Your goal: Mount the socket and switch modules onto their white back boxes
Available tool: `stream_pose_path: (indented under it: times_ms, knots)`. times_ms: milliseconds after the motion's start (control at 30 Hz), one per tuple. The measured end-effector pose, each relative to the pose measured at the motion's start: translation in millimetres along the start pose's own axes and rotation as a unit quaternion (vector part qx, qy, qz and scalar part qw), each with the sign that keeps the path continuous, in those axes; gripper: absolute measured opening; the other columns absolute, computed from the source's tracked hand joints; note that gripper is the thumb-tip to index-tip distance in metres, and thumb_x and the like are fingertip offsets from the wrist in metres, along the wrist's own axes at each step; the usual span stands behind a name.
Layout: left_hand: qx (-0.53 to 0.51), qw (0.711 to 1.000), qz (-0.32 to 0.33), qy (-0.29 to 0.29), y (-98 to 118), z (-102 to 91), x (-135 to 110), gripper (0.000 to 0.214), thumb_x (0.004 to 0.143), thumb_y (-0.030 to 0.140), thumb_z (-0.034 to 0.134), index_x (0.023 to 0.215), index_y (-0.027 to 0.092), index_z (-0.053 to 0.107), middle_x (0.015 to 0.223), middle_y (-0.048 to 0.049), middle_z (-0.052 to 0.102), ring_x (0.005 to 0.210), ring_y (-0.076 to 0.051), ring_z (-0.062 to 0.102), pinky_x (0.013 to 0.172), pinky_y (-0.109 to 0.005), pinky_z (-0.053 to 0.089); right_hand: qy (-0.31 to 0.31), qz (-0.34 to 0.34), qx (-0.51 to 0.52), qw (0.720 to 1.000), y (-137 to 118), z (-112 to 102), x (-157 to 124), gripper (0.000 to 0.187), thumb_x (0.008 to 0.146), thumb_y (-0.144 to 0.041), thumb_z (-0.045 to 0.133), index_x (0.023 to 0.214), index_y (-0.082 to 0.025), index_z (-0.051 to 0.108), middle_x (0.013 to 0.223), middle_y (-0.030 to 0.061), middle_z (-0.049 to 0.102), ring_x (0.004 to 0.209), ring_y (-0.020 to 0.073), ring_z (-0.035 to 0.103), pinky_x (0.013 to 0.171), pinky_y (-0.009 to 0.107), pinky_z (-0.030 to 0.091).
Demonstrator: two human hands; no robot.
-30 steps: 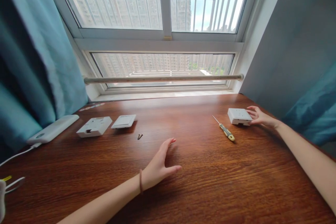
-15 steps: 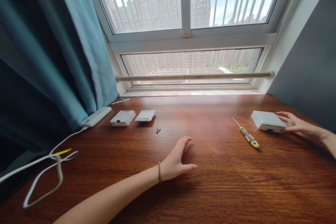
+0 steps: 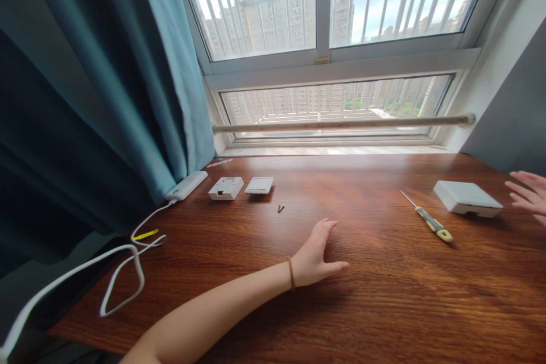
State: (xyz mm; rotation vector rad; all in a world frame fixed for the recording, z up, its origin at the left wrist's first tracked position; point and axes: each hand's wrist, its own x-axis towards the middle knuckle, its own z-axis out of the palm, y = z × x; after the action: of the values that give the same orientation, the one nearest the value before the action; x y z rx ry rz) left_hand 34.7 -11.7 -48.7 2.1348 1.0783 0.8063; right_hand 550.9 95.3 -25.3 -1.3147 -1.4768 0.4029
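My left hand rests side-on at the middle of the wooden table, thumb and fingers apart, holding nothing. At the right edge of the view my right hand is partly cut off, its fingers stretched out and nothing in them. Just left of it, apart from the fingertips, lies a white plastic box. A screwdriver with a yellow and grey handle lies beside that box. Two small screws lie beyond my left hand. Farther left are a white open-backed box and a flat white switch-like plate.
A white power bank with a looped white cable and a yellow tie lies at the left. Blue curtains hang above it. A rail crosses the window behind the table.
My right hand has let go of the white box at the right and drawn away to the right. The camera has turned left, shifting everything rightward. My left hand keeps its pose.
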Motion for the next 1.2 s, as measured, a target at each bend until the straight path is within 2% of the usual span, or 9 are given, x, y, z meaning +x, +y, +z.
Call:
stream_pose_path:
  times_ms: [133, 233, 300, 400, 500, 667, 833, 1033, 1200]
  knots:
    - [0.021, 0.999, 0.047, 0.004, 2, 2.5, -1, 0.076, 0.072, 0.039, 0.067, 0.133, 0.013, 0.032, 0.138, -0.0182, 0.035, 0.134, -0.029, 0.025, 0.112, -0.048, 0.024, 0.006, -0.003, 0.133, 0.991, -84, 61, -46, 0.041, 0.073, -0.043, 0.067, 0.109, -0.021, 0.063, 0.116, 0.0232, 0.059, 0.107, 0.0289, 0.057, 0.071, 0.046, 0.04]
    - [0.054, 0.993, 0.096, 0.032, 2, 0.0, -1, 0.065, 0.076, 0.036, 0.063, 0.131, 0.015, 0.034, 0.135, -0.0155, 0.04, 0.133, -0.027, 0.028, 0.111, -0.046, 0.027, -0.115, -0.009, 0.015, 0.993, -151, 133, -91, 0.036, 0.08, -0.047, 0.057, 0.059, -0.018, 0.064, 0.074, 0.0111, 0.069, 0.073, 0.0188, 0.064, 0.065, 0.037, 0.043]
    - [0.093, 0.985, 0.133, 0.063, -2, -10.7, -1, 0.057, 0.08, 0.033, 0.058, 0.13, 0.017, 0.035, 0.135, -0.0138, 0.041, 0.133, -0.025, 0.027, 0.11, -0.045, 0.029, -0.202, -0.037, -0.012, 0.979, -183, 183, -116, 0.047, 0.084, -0.047, 0.049, 0.047, -0.019, 0.054, 0.043, 0.0029, 0.053, 0.043, 0.0114, 0.05, 0.045, 0.029, 0.036]
    - [0.189, 0.957, 0.175, 0.136, -19, -47.6, -2, 0.053, 0.082, 0.026, 0.053, 0.13, 0.018, 0.032, 0.138, -0.0134, 0.036, 0.135, -0.026, 0.024, 0.108, -0.047, 0.029, -0.237, -0.158, -0.023, 0.958, -207, 247, -137, 0.017, 0.084, -0.033, 0.054, 0.087, -0.018, 0.061, 0.057, -0.0002, 0.058, 0.047, 0.0116, 0.052, 0.049, 0.026, 0.041]
    - [0.311, 0.901, 0.149, 0.263, -53, -103.4, -11, 0.059, 0.081, 0.023, 0.054, 0.133, 0.019, 0.027, 0.139, -0.015, 0.033, 0.136, -0.029, 0.02, 0.109, -0.052, 0.023, -0.278, -0.247, 0.007, 0.928, -213, 286, -143, 0.021, 0.086, -0.02, 0.048, 0.106, -0.018, 0.052, 0.083, 0.0047, 0.065, 0.07, 0.0138, 0.061, 0.066, 0.026, 0.047]
    - [0.409, 0.82, -0.057, 0.396, -122, -184.7, -40, 0.077, 0.071, 0.035, 0.065, 0.132, 0.012, 0.024, 0.142, -0.0219, 0.02, 0.136, -0.034, 0.012, 0.109, -0.055, 0.012, -0.263, -0.336, -0.012, 0.904, -204, 306, -154, 0.016, 0.087, -0.014, 0.042, 0.099, -0.018, 0.052, 0.085, 0.007, 0.063, 0.075, 0.0161, 0.06, 0.067, 0.027, 0.047]
    - [0.329, 0.786, -0.311, 0.421, -170, -213.1, -57, 0.093, 0.06, 0.043, 0.072, 0.13, 0.006, 0.023, 0.139, -0.027, 0.024, 0.131, -0.04, 0.019, 0.106, -0.055, 0.013, -0.29, -0.379, -0.046, 0.878, -195, 303, -165, 0.019, 0.087, -0.012, 0.042, 0.102, -0.018, 0.052, 0.089, 0.008, 0.064, 0.078, 0.0172, 0.06, 0.068, 0.029, 0.048]
    - [0.251, 0.792, -0.344, 0.437, -187, -218.2, -58, 0.085, 0.059, 0.035, 0.079, 0.121, -0.004, 0.035, 0.126, -0.0284, 0.041, 0.121, -0.04, 0.035, 0.1, -0.05, 0.028, -0.291, -0.382, -0.047, 0.876, -195, 303, -165, 0.023, 0.086, -0.012, 0.042, 0.105, -0.018, 0.052, 0.091, 0.0086, 0.065, 0.08, 0.0176, 0.061, 0.068, 0.029, 0.05]
    - [0.158, 0.835, -0.253, 0.463, -171, -217.2, -61, 0.033, 0.087, 0.03, 0.053, 0.115, 0.013, 0.051, 0.116, -0.0093, 0.055, 0.099, -0.021, 0.057, 0.083, -0.041, 0.049, -0.291, -0.365, -0.05, 0.883, -194, 302, -164, 0.025, 0.087, -0.014, 0.04, 0.107, -0.019, 0.053, 0.093, 0.0094, 0.066, 0.082, 0.0188, 0.063, 0.071, 0.031, 0.051]
